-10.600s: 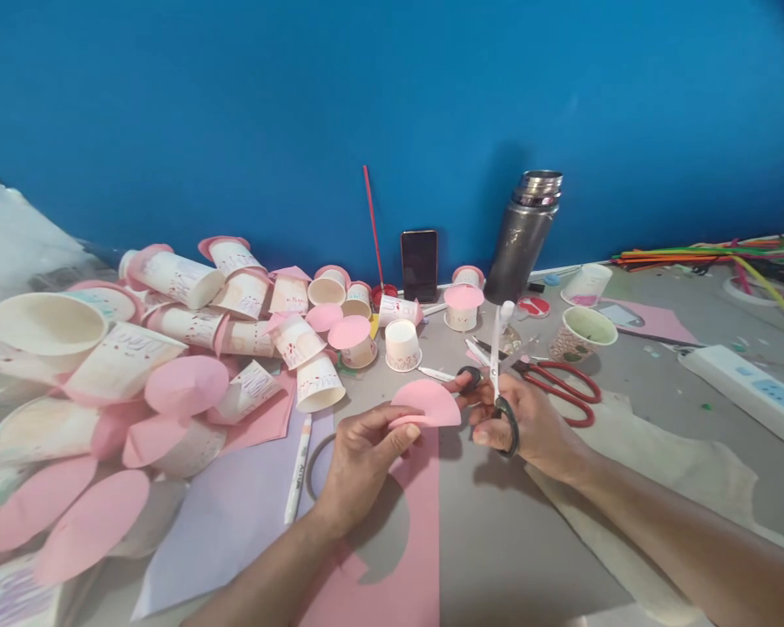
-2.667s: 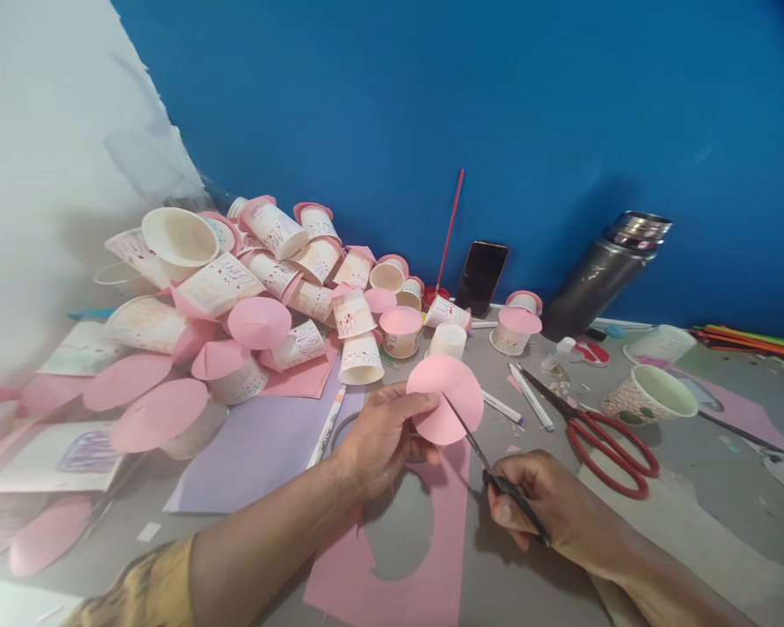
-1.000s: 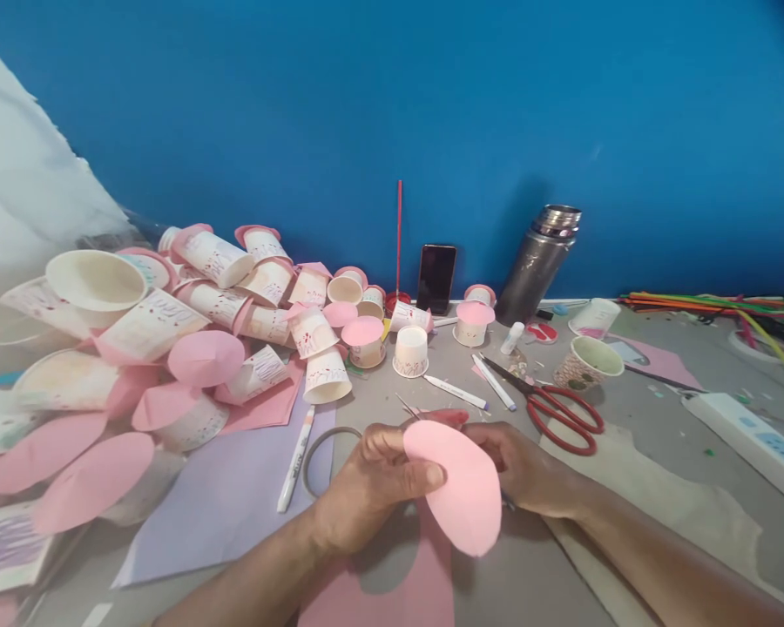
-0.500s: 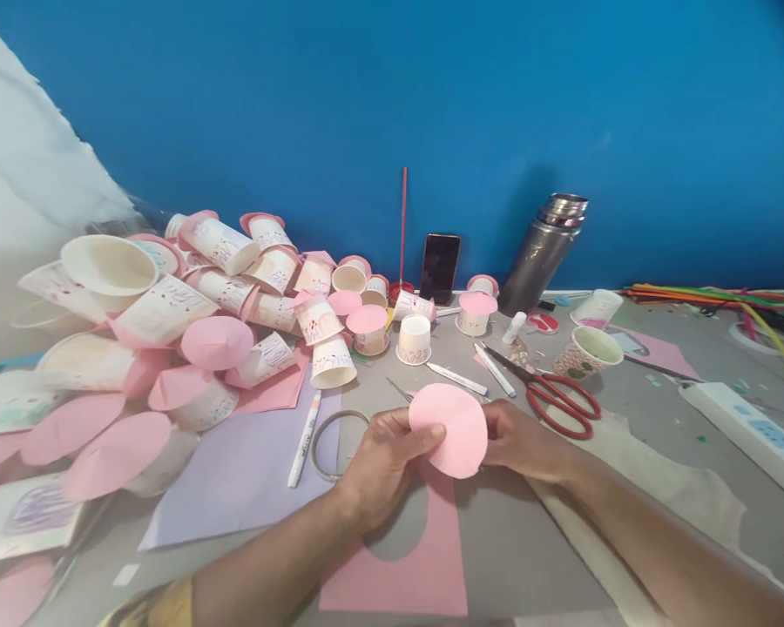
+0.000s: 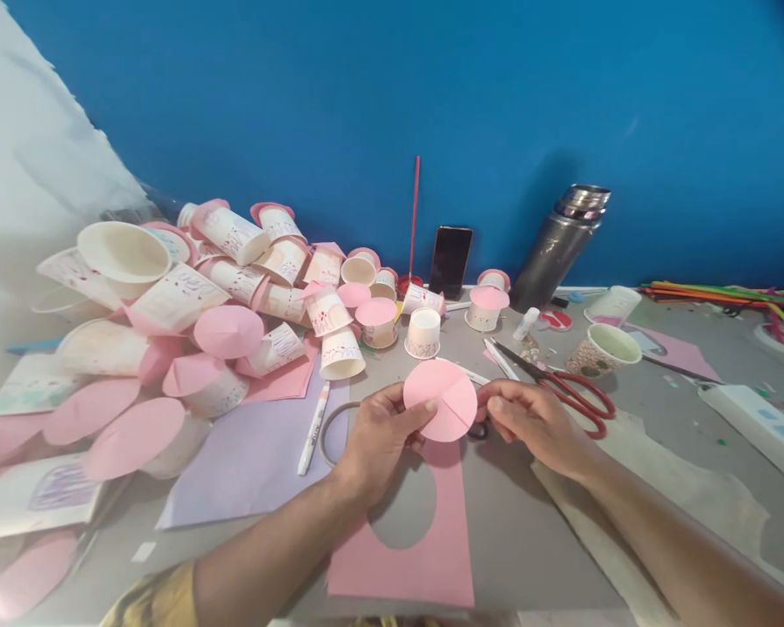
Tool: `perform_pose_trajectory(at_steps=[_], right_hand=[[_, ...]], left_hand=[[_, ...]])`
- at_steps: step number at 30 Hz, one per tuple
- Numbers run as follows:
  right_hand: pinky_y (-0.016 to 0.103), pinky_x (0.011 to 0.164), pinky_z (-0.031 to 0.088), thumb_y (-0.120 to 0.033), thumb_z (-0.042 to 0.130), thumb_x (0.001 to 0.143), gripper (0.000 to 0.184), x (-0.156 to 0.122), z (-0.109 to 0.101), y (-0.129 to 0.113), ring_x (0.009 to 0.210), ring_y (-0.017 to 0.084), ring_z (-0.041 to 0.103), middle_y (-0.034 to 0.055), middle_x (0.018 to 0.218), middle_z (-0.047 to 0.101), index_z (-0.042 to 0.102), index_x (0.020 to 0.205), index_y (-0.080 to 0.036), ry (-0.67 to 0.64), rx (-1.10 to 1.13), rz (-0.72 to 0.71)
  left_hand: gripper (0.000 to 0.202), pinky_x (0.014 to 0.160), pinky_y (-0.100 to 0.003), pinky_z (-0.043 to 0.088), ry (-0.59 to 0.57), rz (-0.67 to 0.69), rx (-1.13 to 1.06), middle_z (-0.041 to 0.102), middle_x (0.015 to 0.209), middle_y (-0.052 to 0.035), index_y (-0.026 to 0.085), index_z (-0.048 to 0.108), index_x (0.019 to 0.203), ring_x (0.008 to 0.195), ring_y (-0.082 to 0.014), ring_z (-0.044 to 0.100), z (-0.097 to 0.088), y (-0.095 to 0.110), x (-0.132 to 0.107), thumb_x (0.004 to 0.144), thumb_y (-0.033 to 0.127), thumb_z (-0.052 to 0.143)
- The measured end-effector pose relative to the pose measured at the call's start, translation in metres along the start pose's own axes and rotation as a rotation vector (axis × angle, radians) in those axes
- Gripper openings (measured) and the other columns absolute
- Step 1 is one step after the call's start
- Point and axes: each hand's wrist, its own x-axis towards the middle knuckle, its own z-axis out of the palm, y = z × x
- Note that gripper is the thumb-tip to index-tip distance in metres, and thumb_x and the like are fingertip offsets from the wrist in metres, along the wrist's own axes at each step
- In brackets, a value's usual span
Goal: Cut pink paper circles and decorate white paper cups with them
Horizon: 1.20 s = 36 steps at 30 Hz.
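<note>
My left hand (image 5: 380, 433) pinches the left edge of a pink paper circle (image 5: 440, 399) with a slit cut to its middle, held upright above the table. My right hand (image 5: 529, 418) grips the circle's right edge with thumb and fingers closed. A small pair of black-handled scissors (image 5: 477, 429) lies on the table just under the circle, between my hands. Below the circle lies the pink paper sheet (image 5: 424, 557) with a round hole cut out of it.
A heap of decorated paper cups with pink paper cones (image 5: 228, 287) fills the left. A lavender sheet (image 5: 254, 453), a marker (image 5: 314, 427), red-handled scissors (image 5: 578, 396), a steel flask (image 5: 562, 244), a phone (image 5: 450, 261) and a power strip (image 5: 758, 418) lie around.
The scissors have left my right hand and now lie on the table. That hand has taken the circle's right edge. The circle has turned so its slit faces me.
</note>
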Motion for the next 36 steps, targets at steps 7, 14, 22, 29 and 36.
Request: perform_pose_trajectory(at_steps=[7,14,22,29,36], right_hand=[[0.024,0.05,0.028,-0.053,0.071,0.086,0.04,-0.002,-0.001,-0.007,0.055,0.009,0.036,-0.0048,0.06,0.046,0.061,0.07,-0.018,0.032,0.159,0.018],[0.022,0.047,0.032,-0.047,0.073,0.08,0.032,-0.001,0.003,-0.013,0.05,0.009,0.043,-0.0045,0.055,0.052,0.062,0.071,-0.018,0.062,0.101,0.056],[0.021,0.044,0.044,-0.048,0.079,0.074,0.034,-0.002,0.013,-0.015,0.048,0.013,0.059,-0.0022,0.058,0.062,0.058,0.077,-0.02,0.039,0.221,0.152],[0.023,0.049,0.04,-0.04,0.07,0.079,0.024,-0.005,0.013,-0.015,0.054,0.013,0.056,-0.0025,0.06,0.061,0.058,0.071,-0.021,0.068,0.03,0.082],[0.023,0.051,0.043,-0.041,0.07,0.081,0.022,-0.004,0.015,-0.011,0.054,0.012,0.053,-0.003,0.063,0.061,0.062,0.078,-0.021,0.141,0.039,0.072]], left_hand=[[0.033,0.045,-0.02,0.037,-0.133,-0.127,-0.076,0.061,0.062,-0.0006,0.011,0.074,0.086,0.047,-0.0059,0.045,0.005,-0.002,-0.004,0.072,0.037,0.088],[0.039,0.046,-0.019,0.046,-0.187,-0.249,-0.24,0.07,0.075,-0.0049,0.009,0.076,0.092,0.053,-0.0074,0.055,0.01,0.002,-0.006,0.065,0.03,0.095],[0.039,0.054,-0.026,0.053,-0.152,-0.182,-0.188,0.071,0.076,-0.0067,0.01,0.074,0.09,0.063,-0.0152,0.064,0.011,-0.005,-0.008,0.065,0.033,0.094],[0.038,0.044,-0.019,0.026,-0.132,-0.178,-0.049,0.062,0.066,-0.0013,0.01,0.074,0.091,0.049,-0.0036,0.038,0.009,-0.007,-0.009,0.07,0.038,0.089],[0.01,0.047,-0.024,0.041,-0.036,-0.106,0.308,0.06,0.049,0.0026,0.018,0.064,0.078,0.042,-0.0111,0.051,0.014,0.003,-0.014,0.076,0.022,0.072]])
